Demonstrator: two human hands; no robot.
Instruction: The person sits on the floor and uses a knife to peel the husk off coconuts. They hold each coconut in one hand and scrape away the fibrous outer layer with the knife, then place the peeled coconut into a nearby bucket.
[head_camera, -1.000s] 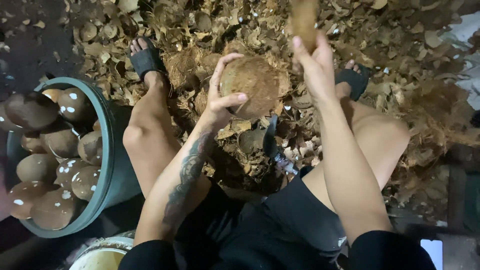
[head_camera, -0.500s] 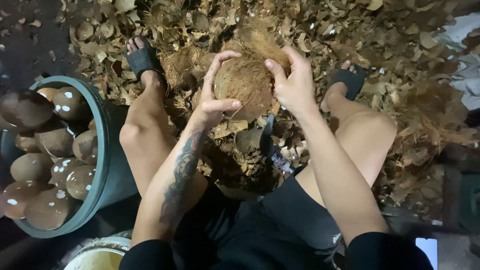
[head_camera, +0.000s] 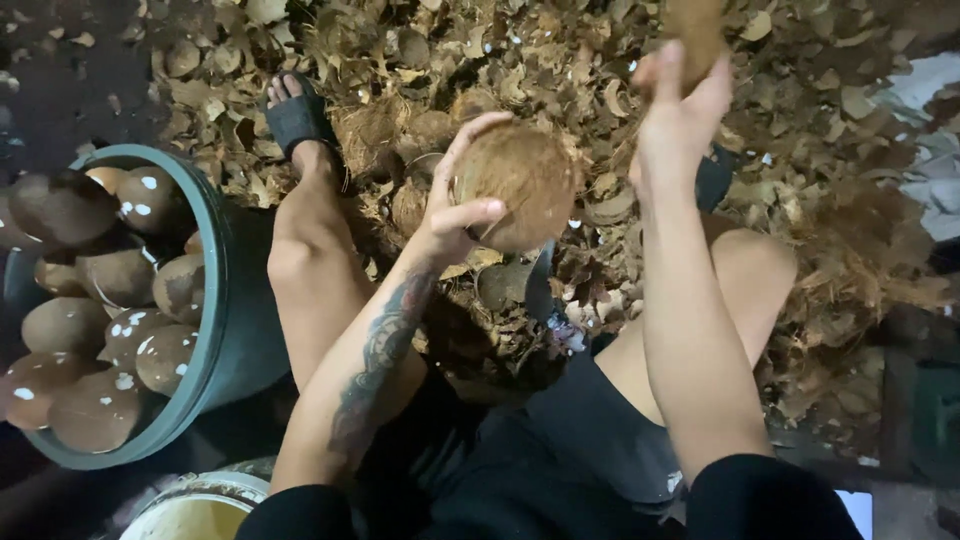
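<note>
My left hand (head_camera: 452, 205) grips a round brown coconut (head_camera: 520, 185) held above my knees. My right hand (head_camera: 680, 100) is raised to the upper right, away from the coconut, and is shut on a torn strip of brown husk (head_camera: 693, 30) that runs out of the top of the view. A dark metal blade or spike (head_camera: 540, 280) stands just under the coconut, between my legs. Both of my feet in dark sandals rest on the husk heap.
A teal tub (head_camera: 225, 330) at the left holds several husked coconuts (head_camera: 110, 330). A thick heap of husk scraps (head_camera: 420, 60) covers the ground ahead. A white bucket rim (head_camera: 195, 495) shows at the bottom left.
My right hand came down onto the coconut half a second ago, then pulled up and to the right with a strip of husk. My left hand kept hold of the coconut.
</note>
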